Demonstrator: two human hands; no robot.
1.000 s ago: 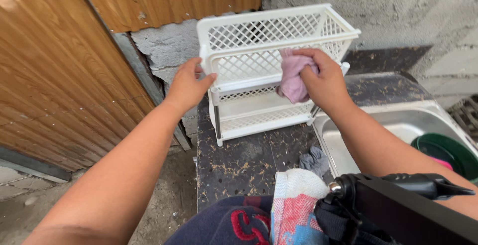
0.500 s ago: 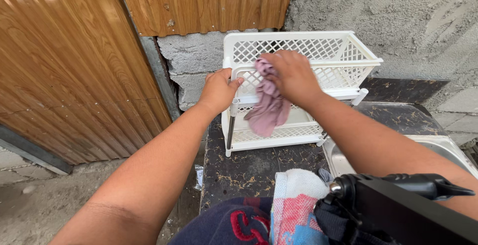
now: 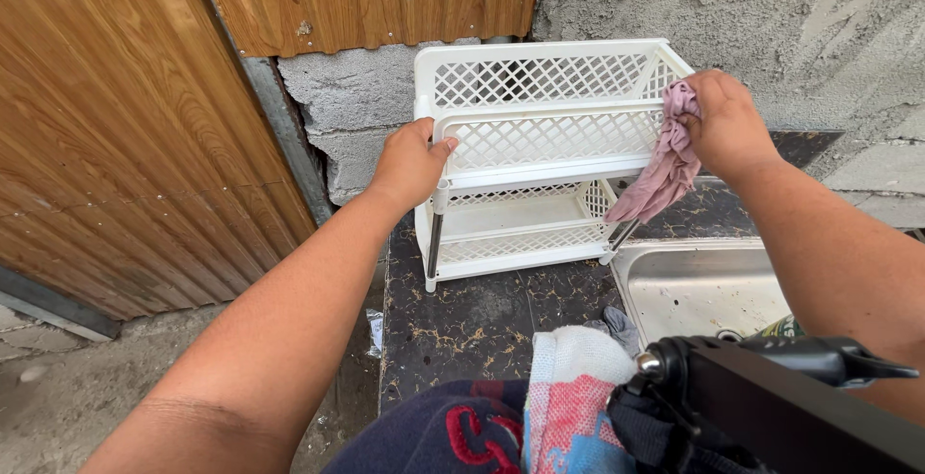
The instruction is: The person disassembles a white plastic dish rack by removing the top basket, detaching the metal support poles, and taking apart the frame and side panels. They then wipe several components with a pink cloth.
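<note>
Head view, nearest first: a black piece of gear [image 3: 790,407] fills the lower right corner, and beside it a folded cloth in white, pink and blue [image 3: 568,397] lies against dark blue clothing with red marks [image 3: 453,431]. Past these runs the dark speckled desk [image 3: 462,320], with a steel sink [image 3: 703,286] set into it on the right, below the right hand.

The left hand [image 3: 409,161] reaches forward to the left end of a white plastic lattice rack [image 3: 540,137] with two tiers. Its fingers [image 3: 424,132] are curled around the top left corner post of the rack, the thumb [image 3: 441,149] pressed on the front rail of the upper tier; this is a closed grasp on the rack.

The right hand [image 3: 727,122] is at the opposite, right end of the upper tier. Its fingers [image 3: 696,98] are clenched around a bunched pink rag [image 3: 665,161], which touches the rack's right corner and hangs down from the fingers alongside the right side of the rack, its tail ending just above the sink's far rim.

The rack stands upright on the desk, between the two hands, its lower tier below both sets of fingers. Behind the rack are grey concrete blocks [image 3: 356,113] and a rough plastered wall [image 3: 771,21]; left of the left-hand fingers, brown corrugated sheeting [image 3: 106,118] slopes down to the dusty ground [image 3: 58,407].
</note>
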